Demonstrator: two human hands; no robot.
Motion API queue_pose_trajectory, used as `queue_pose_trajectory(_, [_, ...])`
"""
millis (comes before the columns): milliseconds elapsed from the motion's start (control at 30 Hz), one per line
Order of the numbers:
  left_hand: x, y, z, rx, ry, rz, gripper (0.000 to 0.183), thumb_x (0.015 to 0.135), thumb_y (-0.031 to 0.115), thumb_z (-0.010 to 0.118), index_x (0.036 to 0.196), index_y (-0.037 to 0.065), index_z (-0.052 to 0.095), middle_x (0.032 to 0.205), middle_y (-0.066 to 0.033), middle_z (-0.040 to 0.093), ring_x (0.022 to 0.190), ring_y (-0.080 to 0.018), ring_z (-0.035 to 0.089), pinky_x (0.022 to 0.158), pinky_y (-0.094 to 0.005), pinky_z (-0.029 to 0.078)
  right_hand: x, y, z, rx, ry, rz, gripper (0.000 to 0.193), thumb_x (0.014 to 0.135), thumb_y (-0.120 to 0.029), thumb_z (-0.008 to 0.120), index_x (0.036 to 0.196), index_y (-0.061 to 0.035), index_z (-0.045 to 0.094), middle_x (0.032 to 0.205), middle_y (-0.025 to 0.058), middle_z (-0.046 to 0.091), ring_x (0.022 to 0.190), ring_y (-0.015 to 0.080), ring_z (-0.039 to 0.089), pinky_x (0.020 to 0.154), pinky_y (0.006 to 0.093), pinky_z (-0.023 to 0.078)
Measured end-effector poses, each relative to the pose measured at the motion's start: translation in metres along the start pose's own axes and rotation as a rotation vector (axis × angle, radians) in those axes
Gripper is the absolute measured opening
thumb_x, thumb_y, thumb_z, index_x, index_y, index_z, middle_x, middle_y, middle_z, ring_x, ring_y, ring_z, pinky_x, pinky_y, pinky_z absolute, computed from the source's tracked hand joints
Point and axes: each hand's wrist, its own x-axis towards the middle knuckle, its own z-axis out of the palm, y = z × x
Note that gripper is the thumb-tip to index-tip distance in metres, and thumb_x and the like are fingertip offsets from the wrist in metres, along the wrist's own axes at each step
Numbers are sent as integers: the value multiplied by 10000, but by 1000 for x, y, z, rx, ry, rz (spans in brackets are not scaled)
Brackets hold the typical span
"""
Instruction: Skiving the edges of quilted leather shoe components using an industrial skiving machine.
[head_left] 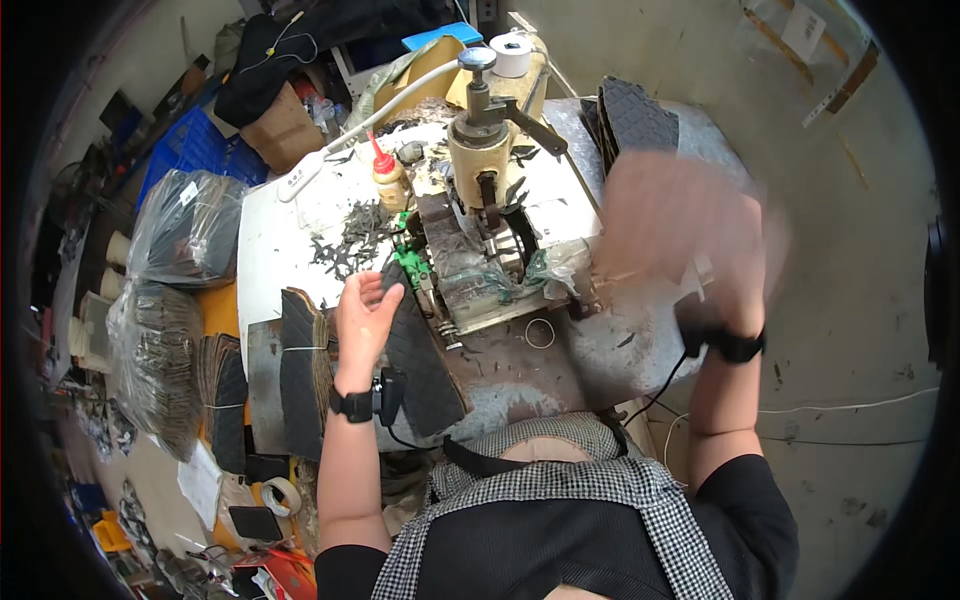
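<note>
right hand (742, 285): motion-blurred, grip unclear | brown piece (655, 208): smeared, edges indistinct

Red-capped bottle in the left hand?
No, the bottle stands on the white tabletop, beyond the left hand and apart from it.

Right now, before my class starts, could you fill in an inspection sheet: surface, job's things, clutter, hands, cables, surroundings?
Surface: white board beside a worn, stained metal top.
Job's things: machine; dark quilted panel; brownish piece, blurred.
Clutter: black scraps and a red-tipped bottle, left of the machine.
Hands: left hand at the panel's far end; right hand blurred, at the brownish piece; grips unclear.
Cables: black wire at the right wristband.
Surroundings: blue crate and plastic-wrapped bundles at left.
</note>
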Motion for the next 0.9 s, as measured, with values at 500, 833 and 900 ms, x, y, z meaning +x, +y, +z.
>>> queue_pose_trajectory(500, [17, -56, 0, 774, 37, -254, 737, 572, 242, 897, 1128, -36, 501, 1093, -211, 561, 1039, -374, 558, 893, -422, 475, -4, 10, 1, -284, 275, -271, 254, 818, -65, 717, 1056, -21, 641, 875, 7, 581, 604, 32, 458, 538, 178, 382])
queue_pose_trajectory(833, [15, -39, -5, 726, -1, -174, 473, 525, 340, 883, 680, -49, 664, 691, -214, 666, 689, -293, 690, 676, -383, 557, -51, -14, 71, -211, -185, -492, 154, 770, 42, 679, 913, -7, 650, 830, 81, 593, 576, 129, 507, 526, 242, 415])
queue_pose_trajectory(900, [16, -43, 7, 723, -3, -145, 490, 536, 291, 878, 765, -78, 649, 785, -241, 670, 774, -322, 688, 757, -400, 559, -63, -15, 82, -213, -306, -467, 149, 767, 48, 673, 904, -4, 648, 802, 87, 586, 578, 150, 523, 532, 255, 424])
